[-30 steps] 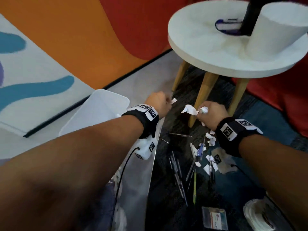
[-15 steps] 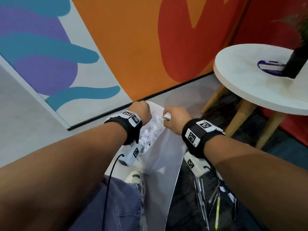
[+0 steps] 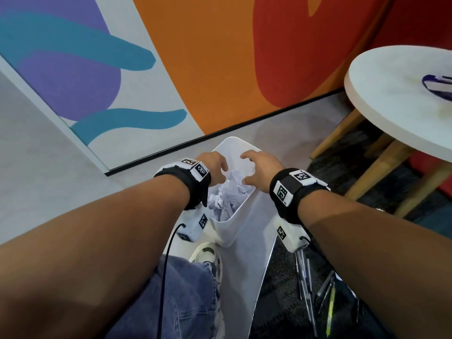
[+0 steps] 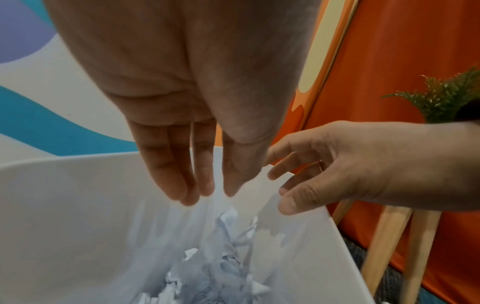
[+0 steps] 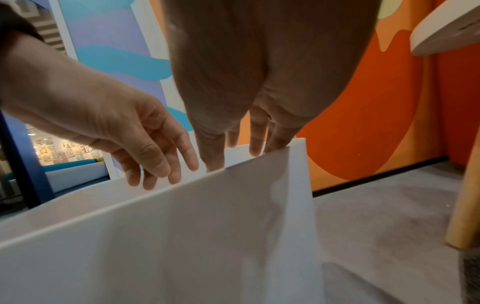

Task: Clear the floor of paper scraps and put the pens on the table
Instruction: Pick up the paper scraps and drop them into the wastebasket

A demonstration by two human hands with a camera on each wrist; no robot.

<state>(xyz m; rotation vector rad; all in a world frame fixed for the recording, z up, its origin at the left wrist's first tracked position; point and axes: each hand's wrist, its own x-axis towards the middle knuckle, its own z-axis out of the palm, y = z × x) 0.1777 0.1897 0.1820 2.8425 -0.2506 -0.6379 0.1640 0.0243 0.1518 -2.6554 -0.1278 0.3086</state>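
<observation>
A white bin (image 3: pixel 226 231) stands on the floor in front of me, with crumpled paper scraps (image 3: pixel 230 194) piled inside. Both hands hover over its mouth. My left hand (image 3: pixel 217 167) has straight fingers (image 4: pixel 182 185) pointing down and holds nothing. My right hand (image 3: pixel 254 167) is spread over the far right rim, also empty. In the left wrist view the scraps (image 4: pixel 221 273) lie at the bottom of the bin (image 4: pixel 64 226). Several pens (image 3: pixel 315 287) lie on the dark carpet at lower right. The round white table (image 3: pixel 396 104) stands at the right.
A painted wall panel (image 3: pixel 171 57) runs behind the bin. The table's wooden legs (image 3: pixel 381 170) stand on the dark carpet to the right. My knee in jeans (image 3: pixel 186 289) and a shoe (image 3: pixel 208 255) are just below the bin. A purple-rimmed object (image 3: pixel 437 84) lies on the table.
Both hands carried paper scraps from the carpet over to the bin. Their fingers have since uncurled and the scraps they held are gone from them.
</observation>
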